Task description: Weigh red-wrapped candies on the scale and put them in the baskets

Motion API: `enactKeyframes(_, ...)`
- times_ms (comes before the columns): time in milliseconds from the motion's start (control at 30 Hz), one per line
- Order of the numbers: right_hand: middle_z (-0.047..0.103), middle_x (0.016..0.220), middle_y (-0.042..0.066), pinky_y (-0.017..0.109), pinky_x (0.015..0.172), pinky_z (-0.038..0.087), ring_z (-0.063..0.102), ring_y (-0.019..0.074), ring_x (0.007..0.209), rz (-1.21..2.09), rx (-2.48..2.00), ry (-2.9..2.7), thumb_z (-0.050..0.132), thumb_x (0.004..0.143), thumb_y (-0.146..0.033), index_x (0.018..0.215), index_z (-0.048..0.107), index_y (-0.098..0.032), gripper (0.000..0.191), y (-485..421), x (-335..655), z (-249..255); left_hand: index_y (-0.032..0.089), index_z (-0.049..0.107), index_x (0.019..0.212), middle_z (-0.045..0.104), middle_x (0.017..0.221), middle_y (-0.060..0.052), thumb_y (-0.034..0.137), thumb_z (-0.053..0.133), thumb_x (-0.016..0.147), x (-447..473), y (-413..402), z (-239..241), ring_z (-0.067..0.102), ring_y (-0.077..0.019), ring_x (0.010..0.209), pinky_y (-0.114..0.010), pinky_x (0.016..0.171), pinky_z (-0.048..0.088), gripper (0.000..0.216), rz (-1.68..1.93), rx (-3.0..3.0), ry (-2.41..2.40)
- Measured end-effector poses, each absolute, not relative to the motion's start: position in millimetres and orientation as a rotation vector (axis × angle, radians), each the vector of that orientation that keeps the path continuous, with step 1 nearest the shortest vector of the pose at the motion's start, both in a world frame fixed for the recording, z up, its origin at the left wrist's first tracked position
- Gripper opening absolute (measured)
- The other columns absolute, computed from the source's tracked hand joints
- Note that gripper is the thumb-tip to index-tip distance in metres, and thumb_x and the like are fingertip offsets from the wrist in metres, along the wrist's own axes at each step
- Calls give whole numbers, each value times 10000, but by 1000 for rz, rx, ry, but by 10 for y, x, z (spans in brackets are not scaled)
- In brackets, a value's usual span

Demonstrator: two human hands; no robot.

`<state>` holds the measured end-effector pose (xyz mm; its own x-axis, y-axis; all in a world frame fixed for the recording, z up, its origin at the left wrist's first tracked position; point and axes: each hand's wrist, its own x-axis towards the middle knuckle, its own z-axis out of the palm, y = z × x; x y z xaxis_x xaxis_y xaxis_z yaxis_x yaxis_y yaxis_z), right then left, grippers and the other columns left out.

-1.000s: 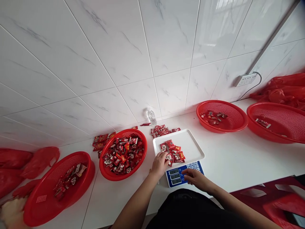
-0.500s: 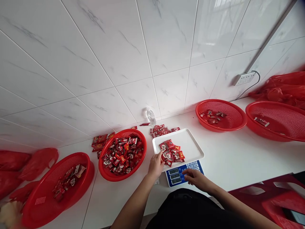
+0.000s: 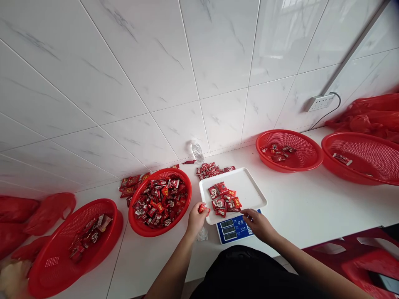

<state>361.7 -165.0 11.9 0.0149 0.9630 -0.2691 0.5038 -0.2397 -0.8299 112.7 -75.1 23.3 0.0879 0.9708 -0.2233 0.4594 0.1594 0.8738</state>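
Note:
My left hand [image 3: 195, 222] is closed on a small red candy packet [image 3: 204, 209] just beside the front left corner of the white tray [image 3: 252, 189]. Several red packets [image 3: 219, 203] lie in a heap in the tray's left half. Under the tray sits a blue digital scale [image 3: 235, 229], its front panel and displays showing. My right hand [image 3: 257, 223] hovers over the scale's right side at the tray's front edge, covering part of the keypad. Its thumb and bent fingers are slightly apart, and nothing shows between them.
Left of the tray stands a full red basket [image 3: 187, 182] of packets, with another basket [image 3: 116, 232] farther left. Two more red baskets [image 3: 288, 168] [image 3: 352, 176] are at the right. Loose packets [image 3: 209, 170] and a clear bottle [image 3: 197, 152] lie behind the tray, near the tiled wall.
My left hand has drawn back left from the heap with a red packet in its fingers. My right hand has shifted slightly right and up to the tray's front edge.

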Motion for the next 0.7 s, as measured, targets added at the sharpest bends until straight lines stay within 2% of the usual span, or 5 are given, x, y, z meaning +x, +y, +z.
enactKeyframes(133, 562, 1201, 82, 338, 848, 413, 534, 239, 1063, 975, -1955, -1764, 414, 852, -276, 1185, 542, -243, 359, -1429, 3623, 163, 159, 563, 969, 635, 795, -37, 354, 654, 678, 1032, -886, 293, 590, -129, 673, -253, 643, 460, 362, 696, 925, 1360)
enactKeyframes(367, 526, 1254, 54, 338, 930, 385, 463, 229, 1155, 941, -1920, -1907, 456, 833, -280, 1234, 504, -281, 404, -1208, 3508, 248, 176, 578, 978, 637, 848, -42, 361, 721, 641, 1016, -1014, 401, 582, -128, 754, -242, 693, 461, 410, 645, 723, 1306)
enactKeyframes(467, 371, 1397, 53, 382, 992, 333, 321, 253, 1277, 895, -1892, -1952, 473, 836, -365, 1307, 414, -315, 477, -1145, 3428, 286, 185, 575, 1003, 632, 877, -40, 371, 703, 665, 1054, -1059, 422, 576, -130, 778, -246, 708, 458, 406, 618, 729, 1300)
enactKeyframes(600, 31, 1525, 23, 544, 1068, 98, -9, 319, 1373, 836, -1797, -2125, 576, 723, -568, 1372, 275, -372, 742, -983, 3256, 262, 185, 569, 1008, 631, 871, -36, 384, 691, 675, 1114, -1120, 444, 574, -132, 768, -246, 705, 451, 406, 602, 743, 1282)
enactKeyframes(700, -95, 1524, 20, 611, 1033, -39, -136, 339, 1358, 857, -1760, -2206, 532, 678, -687, 1392, 215, -381, 839, -830, 3137, 193, 177, 566, 1007, 635, 858, -40, 387, 695, 666, 1141, -1151, 477, 575, -132, 750, -244, 697, 445, 420, 596, 740, 1278)
